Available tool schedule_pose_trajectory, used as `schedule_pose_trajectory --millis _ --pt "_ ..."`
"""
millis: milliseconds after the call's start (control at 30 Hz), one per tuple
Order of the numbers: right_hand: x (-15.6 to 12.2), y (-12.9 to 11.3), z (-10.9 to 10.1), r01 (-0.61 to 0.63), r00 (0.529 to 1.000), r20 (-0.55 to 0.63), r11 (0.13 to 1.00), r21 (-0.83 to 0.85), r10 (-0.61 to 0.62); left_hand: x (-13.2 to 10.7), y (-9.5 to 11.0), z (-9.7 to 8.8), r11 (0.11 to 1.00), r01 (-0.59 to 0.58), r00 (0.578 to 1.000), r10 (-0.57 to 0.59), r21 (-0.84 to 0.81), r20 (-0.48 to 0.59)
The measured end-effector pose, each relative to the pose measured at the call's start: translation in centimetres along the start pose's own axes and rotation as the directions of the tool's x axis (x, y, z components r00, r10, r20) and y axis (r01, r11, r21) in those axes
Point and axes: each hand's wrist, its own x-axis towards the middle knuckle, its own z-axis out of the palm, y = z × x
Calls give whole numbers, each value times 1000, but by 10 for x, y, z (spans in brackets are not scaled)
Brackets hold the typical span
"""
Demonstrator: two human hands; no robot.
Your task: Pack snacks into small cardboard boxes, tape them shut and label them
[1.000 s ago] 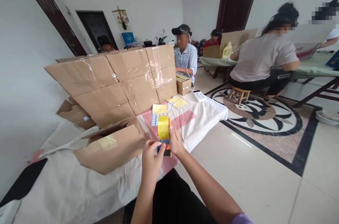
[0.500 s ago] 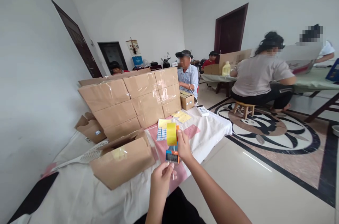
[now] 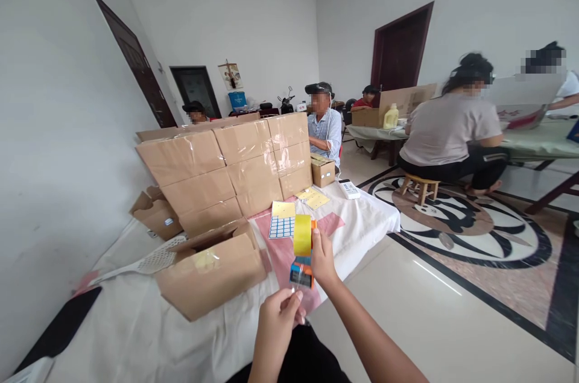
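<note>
My right hand grips an orange tape dispenser carrying a yellow tape roll, held up above the table's near edge. My left hand is just below it, fingers pinched on the clear end of the tape pulled out from the dispenser's mouth. An open cardboard box lies on its side on the white table cloth to the left of both hands.
A wall of stacked taped cartons stands behind the open box. Label sheets, a white perforated paddle and a small box lie on the table. Other people sit beyond at further tables; tiled floor lies to the right.
The view has lifted. My left hand has drawn back toward me from the dispenser, pulling out a short length of tape; my right hand has raised the dispenser slightly.
</note>
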Motion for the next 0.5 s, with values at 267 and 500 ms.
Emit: schedule_pose_trajectory --millis 267,500 --pt "-7 6 -8 -50 997 -66 999 -21 48 -14 -16 -2 995 105 992 -104 0 72" --pt "-5 -15 -10 -222 975 -7 974 46 222 -10 -26 -1 989 -52 998 56 142 -29"
